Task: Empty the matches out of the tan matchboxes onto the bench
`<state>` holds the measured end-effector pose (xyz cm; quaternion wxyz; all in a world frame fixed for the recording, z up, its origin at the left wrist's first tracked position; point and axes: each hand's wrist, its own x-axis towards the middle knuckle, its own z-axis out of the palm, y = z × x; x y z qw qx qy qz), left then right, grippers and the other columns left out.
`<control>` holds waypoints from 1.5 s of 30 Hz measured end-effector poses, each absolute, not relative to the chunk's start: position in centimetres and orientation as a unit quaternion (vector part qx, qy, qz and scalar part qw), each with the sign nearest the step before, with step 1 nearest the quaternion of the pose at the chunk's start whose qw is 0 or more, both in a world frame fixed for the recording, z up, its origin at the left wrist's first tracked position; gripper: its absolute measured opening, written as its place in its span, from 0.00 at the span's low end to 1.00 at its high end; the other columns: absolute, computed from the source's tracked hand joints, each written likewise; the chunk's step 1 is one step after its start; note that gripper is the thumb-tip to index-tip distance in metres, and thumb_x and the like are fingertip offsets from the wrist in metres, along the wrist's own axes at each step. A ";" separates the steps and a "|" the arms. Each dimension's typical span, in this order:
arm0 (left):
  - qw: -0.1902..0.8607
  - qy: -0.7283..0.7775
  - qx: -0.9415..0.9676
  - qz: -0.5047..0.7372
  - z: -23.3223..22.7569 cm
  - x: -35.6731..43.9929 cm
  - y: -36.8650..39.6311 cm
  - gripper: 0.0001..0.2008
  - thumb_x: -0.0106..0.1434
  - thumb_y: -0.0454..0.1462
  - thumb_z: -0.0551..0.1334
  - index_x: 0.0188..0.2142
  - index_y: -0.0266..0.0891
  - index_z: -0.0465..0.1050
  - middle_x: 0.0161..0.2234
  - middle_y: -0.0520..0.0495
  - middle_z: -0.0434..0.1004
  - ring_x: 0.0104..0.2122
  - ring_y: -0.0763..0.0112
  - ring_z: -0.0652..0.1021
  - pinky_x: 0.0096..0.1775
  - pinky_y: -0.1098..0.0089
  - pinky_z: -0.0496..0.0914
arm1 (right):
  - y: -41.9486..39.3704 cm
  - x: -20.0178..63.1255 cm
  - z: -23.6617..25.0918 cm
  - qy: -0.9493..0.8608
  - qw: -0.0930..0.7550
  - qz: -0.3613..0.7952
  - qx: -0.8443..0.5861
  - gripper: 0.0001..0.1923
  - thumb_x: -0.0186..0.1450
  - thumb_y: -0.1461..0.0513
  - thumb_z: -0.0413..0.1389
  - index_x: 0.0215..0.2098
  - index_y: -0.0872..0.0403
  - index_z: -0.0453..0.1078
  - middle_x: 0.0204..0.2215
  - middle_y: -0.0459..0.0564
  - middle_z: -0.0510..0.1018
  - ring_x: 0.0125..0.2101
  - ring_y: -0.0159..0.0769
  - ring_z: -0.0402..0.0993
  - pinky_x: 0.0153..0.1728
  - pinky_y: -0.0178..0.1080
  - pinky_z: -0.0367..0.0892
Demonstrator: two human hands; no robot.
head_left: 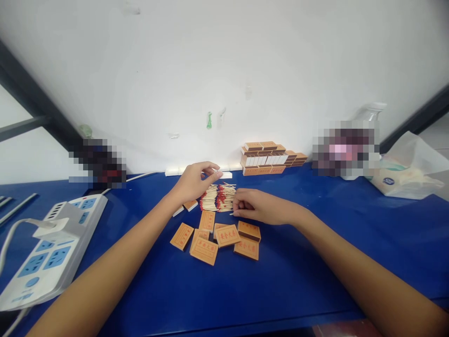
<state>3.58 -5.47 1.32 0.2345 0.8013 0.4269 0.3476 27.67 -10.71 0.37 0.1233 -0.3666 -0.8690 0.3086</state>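
A pile of red-tipped matches [218, 198] lies on the blue table [287, 276]. My left hand [195, 181] hovers over the pile's left side, fingers pinched together on a white inner matchbox tray, I think; the view is too small to be sure. My right hand [258, 207] rests at the pile's right edge, fingers curled and pinching a match or two. Several orange matchboxes [218, 238] lie scattered just in front of the pile. Two more boxes [186, 207] sit under my left wrist.
A neat stack of matchboxes [270, 158] stands against the white wall. A white and blue power strip [52, 243] with a plugged adapter lies at the left. A plastic bag [407, 168] and a spray bottle [372, 111] sit at the right back.
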 end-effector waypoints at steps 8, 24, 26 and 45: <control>0.225 0.433 0.800 0.350 1.2 3.3 -5.2 0.14 0.69 0.46 0.63 0.47 0.41 0.80 0.41 0.44 0.84 0.42 0.64 0.82 0.46 0.61 0.75 | -10.5 27.3 0.6 -0.821 0.229 0.334 -0.403 0.08 0.71 0.58 0.54 0.43 0.53 0.73 0.31 0.46 0.75 0.29 0.33 0.66 0.32 0.38 0.62; 0.224 0.436 0.800 0.348 1.3 3.1 -5.1 0.15 0.71 0.48 0.61 0.45 0.42 0.81 0.41 0.45 0.85 0.39 0.65 0.81 0.44 0.62 0.73 | -9.8 27.3 0.1 -0.729 0.352 0.346 -0.474 0.11 0.67 0.54 0.61 0.37 0.52 0.79 0.28 0.47 0.79 0.23 0.32 0.69 0.28 0.40 0.65; 0.223 0.442 0.797 0.347 1.3 3.1 -5.1 0.16 0.70 0.48 0.61 0.44 0.42 0.82 0.40 0.45 0.85 0.39 0.65 0.81 0.44 0.62 0.73 | -9.6 27.2 -0.4 -0.741 0.366 0.296 -0.479 0.10 0.67 0.54 0.61 0.36 0.52 0.79 0.27 0.47 0.78 0.26 0.33 0.68 0.30 0.40 0.64; 0.254 0.481 0.769 0.337 1.4 2.9 -4.8 0.29 0.72 0.54 0.53 0.20 0.40 0.67 0.19 0.51 0.69 0.22 0.71 0.69 0.28 0.67 0.59 | -9.7 25.6 -2.1 -0.729 0.449 0.231 -0.462 0.18 0.69 0.51 0.60 0.52 0.52 0.73 0.40 0.52 0.81 0.31 0.36 0.73 0.36 0.41 0.69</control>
